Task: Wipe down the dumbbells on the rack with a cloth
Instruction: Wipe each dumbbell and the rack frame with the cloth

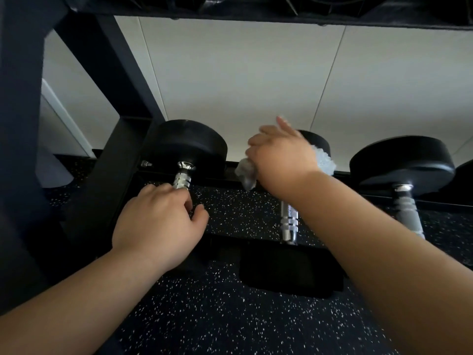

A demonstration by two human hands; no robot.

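Our right hand [281, 155] clamps a crumpled whitish cloth [247, 172] against the middle dumbbell [289, 219], black-headed and chrome-handled. Our left hand [158, 221] curls round the left dumbbell [189, 144].

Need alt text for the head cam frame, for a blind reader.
The right hand presses a crumpled white cloth against the far head of the middle dumbbell on a black rack. The left hand holds the chrome handle of the left dumbbell; a third dumbbell lies to the right.
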